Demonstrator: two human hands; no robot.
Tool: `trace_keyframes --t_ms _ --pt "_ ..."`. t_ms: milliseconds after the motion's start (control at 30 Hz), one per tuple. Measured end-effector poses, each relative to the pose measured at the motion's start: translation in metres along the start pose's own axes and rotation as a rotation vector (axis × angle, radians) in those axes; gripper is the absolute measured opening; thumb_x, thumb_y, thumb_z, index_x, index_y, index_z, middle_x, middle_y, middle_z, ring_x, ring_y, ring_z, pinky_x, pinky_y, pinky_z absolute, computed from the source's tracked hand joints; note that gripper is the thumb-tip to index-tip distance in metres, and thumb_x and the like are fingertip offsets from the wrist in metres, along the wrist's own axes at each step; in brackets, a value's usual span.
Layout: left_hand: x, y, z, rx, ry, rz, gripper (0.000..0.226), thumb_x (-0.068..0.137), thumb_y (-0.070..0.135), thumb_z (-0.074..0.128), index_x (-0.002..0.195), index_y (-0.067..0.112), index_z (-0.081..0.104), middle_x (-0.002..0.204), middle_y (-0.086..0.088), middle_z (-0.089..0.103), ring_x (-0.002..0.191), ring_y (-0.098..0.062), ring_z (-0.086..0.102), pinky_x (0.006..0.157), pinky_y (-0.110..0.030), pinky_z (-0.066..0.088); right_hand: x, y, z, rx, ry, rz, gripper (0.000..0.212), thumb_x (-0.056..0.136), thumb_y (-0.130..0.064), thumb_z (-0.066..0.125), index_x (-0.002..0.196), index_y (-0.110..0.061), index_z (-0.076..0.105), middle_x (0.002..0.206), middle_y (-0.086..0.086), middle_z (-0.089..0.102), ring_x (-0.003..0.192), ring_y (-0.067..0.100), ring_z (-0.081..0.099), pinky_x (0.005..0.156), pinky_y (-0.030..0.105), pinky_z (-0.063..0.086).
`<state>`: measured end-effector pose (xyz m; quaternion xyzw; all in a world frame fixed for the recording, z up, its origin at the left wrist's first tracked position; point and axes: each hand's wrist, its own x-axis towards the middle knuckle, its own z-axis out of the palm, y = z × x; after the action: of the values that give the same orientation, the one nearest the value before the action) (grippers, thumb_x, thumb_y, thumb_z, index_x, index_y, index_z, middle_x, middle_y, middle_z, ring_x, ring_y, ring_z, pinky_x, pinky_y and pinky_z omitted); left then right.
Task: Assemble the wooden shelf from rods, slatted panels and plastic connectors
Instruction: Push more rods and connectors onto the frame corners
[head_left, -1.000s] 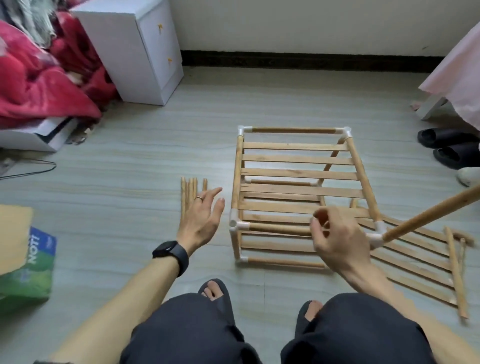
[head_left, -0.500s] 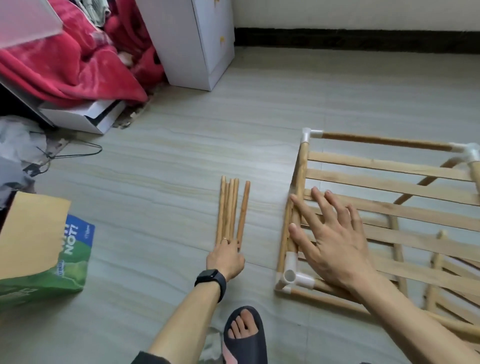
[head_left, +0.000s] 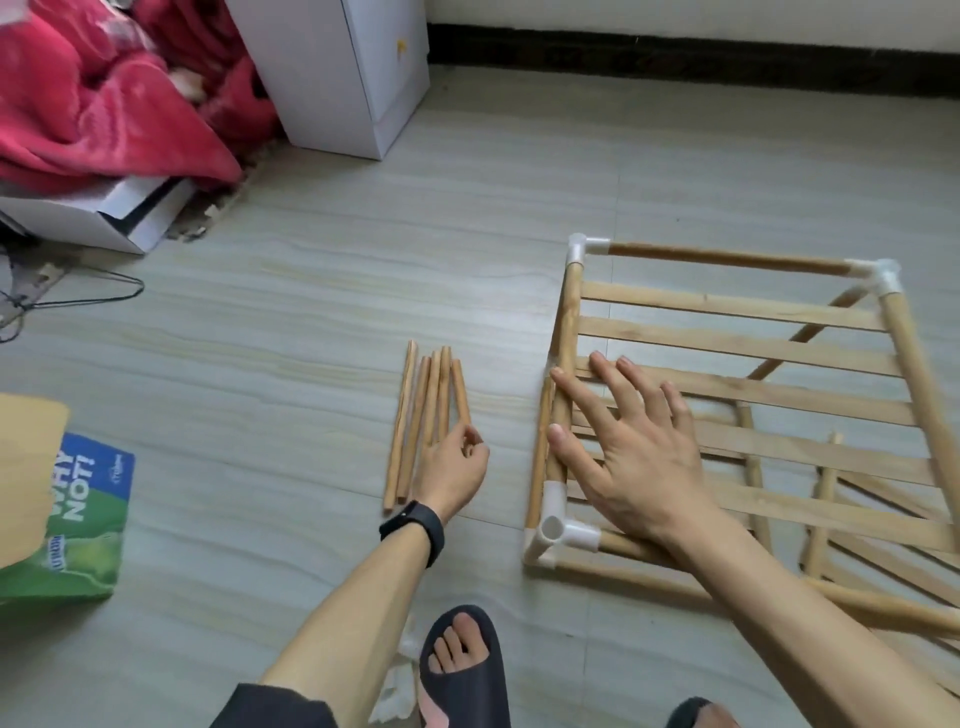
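Lying on the floor (head_left: 311, 364), the partly built shelf frame (head_left: 727, 258) sits under the right hand (head_left: 634, 467), whose fingers (head_left: 605, 374) spread wide and flat over the slatted panel (head_left: 727, 306), the index tip touching the side rod (head_left: 570, 312). Just left of the frame, the left hand (head_left: 452, 467) pinches the near end of the rightmost rod (head_left: 460, 389) among the loose rods (head_left: 421, 415).

Pale wood-grain plank floor (head_left: 311, 322), row of loose rods (head_left: 431, 395) lying side by side at centre, part-built shelf frame (head_left: 727, 306) with white corner connectors (head_left: 563, 532) just right of them, white cabinet (head_left: 332, 78) near the far wall, open white box (head_left: 93, 223) and green carton (head_left: 78, 545) at left
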<state>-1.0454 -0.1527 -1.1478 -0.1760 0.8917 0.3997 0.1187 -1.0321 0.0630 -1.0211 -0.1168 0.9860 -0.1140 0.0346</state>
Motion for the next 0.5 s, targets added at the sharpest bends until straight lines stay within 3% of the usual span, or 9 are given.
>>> trace_keyframes --t_ms 100,200,333,433,500 --pt "-0.016 0.047 -0.049 -0.331 0.087 0.031 0.025 0.09 0.044 0.046 0.078 0.029 0.063 0.098 0.004 0.075 0.072 -0.02 0.059 0.063 -0.033 0.048 0.01 0.007 -0.01 -0.016 -0.073 0.004 0.065 0.084 -0.081 -0.003 0.147 -0.067 -0.009 0.17 -0.011 0.001 0.155 0.012 -0.008 0.125 0.046 -0.006" --pt "-0.041 0.091 -0.1 -0.541 0.142 0.105 0.032 0.082 0.043 0.044 0.069 0.033 0.072 0.067 0.006 0.064 0.06 -0.018 0.053 0.056 -0.032 0.044 0.016 0.014 -0.023 -0.006 -0.152 -0.015 0.065 0.085 -0.081 -0.001 0.148 -0.066 -0.009 0.17 -0.01 -0.005 0.155 0.013 -0.013 0.125 0.047 -0.007" --pt "-0.086 0.141 -0.15 -0.61 0.204 0.329 0.032 0.081 0.039 0.043 0.071 0.029 0.071 0.054 0.01 0.055 0.05 -0.014 0.049 0.055 -0.031 0.04 0.017 0.007 -0.039 0.047 -0.2 0.022 0.073 0.092 -0.077 0.028 0.156 -0.054 -0.001 0.171 0.003 -0.005 0.157 0.024 -0.004 0.126 0.05 0.007" --pt "-0.123 0.177 -0.171 -0.567 0.229 0.494 0.035 0.083 0.043 0.041 0.073 0.026 0.07 0.052 0.011 0.056 0.051 -0.013 0.051 0.057 -0.033 0.042 0.007 -0.009 -0.057 0.23 0.012 0.058 0.095 0.084 -0.076 0.054 0.159 -0.041 0.006 0.168 0.007 0.01 0.152 0.031 0.02 0.121 0.052 0.028" --pt "-0.145 0.197 -0.177 -0.544 0.211 0.572 0.038 0.086 0.046 0.038 0.074 0.025 0.068 0.053 0.011 0.057 0.053 -0.012 0.052 0.056 -0.036 0.045 -0.003 -0.015 -0.068 0.257 0.202 0.025 0.089 0.084 -0.076 0.054 0.156 -0.035 0.021 0.161 0.004 0.028 0.143 0.026 0.031 0.114 0.049 0.036"
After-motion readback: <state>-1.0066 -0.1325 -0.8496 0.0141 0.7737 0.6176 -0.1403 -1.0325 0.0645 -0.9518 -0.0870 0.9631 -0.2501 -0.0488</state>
